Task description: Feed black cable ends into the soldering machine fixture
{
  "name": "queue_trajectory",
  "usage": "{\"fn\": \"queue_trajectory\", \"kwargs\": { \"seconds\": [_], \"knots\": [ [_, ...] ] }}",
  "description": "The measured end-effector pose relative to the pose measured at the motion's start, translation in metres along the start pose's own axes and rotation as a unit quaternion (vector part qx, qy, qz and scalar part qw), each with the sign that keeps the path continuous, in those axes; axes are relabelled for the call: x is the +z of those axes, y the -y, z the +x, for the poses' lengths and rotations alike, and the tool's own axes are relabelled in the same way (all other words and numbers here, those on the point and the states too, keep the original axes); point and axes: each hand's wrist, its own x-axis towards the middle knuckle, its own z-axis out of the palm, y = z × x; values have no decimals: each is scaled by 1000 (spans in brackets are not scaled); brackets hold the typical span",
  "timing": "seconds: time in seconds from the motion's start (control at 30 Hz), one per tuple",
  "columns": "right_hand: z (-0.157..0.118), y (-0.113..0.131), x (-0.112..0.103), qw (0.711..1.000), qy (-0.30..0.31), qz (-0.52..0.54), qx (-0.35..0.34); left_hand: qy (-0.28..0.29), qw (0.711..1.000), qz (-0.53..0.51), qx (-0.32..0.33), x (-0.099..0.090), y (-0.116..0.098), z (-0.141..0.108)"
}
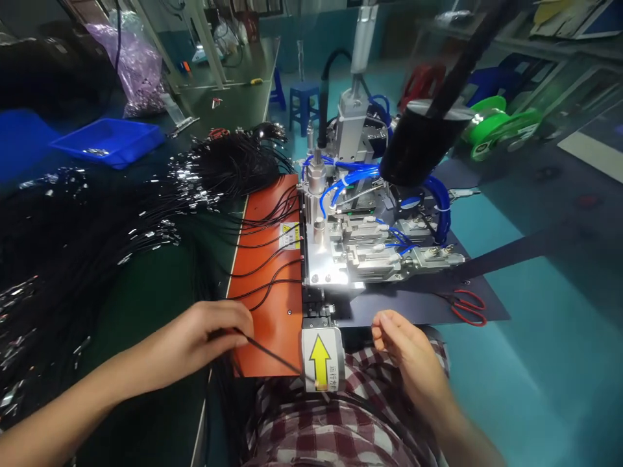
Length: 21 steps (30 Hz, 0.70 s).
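Note:
My left hand [219,331] is closed on a black cable [272,353], pinched between thumb and fingers above the orange plate [265,337]. The cable's free end slants down to the right, over the white label with a yellow arrow [320,360]. On the other side of that label, my right hand [402,344] has its fingers curled together in front of the machine; what they hold, if anything, cannot be made out. Several black cables run across the orange plate into the side of the metal machine [328,259].
Heaps of black cables with shiny ends [189,175] cover the left bench. Behind them is a blue tray [114,143]. Red-handled scissors [470,306] lie right of the machine, below a green spool [501,123]. A black cylinder [413,146] hangs over the machine.

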Motion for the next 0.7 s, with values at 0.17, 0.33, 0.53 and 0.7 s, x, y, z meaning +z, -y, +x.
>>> {"fn": "queue_trajectory", "kwargs": {
  "seconds": [0.17,0.33,0.53,0.7],
  "knots": [
    [-15,16,23,994,75,-51,-55,-75,994,-38,-76,18,-2,16],
    [-17,19,43,993,90,-41,-61,-67,996,61,-12,47,-6,34],
    [-18,22,42,990,75,-46,-106,12,996,40,77,53,-48,64],
    [-21,25,27,992,92,11,-82,93,945,-296,-101,63,-57,66]
  ]
}}
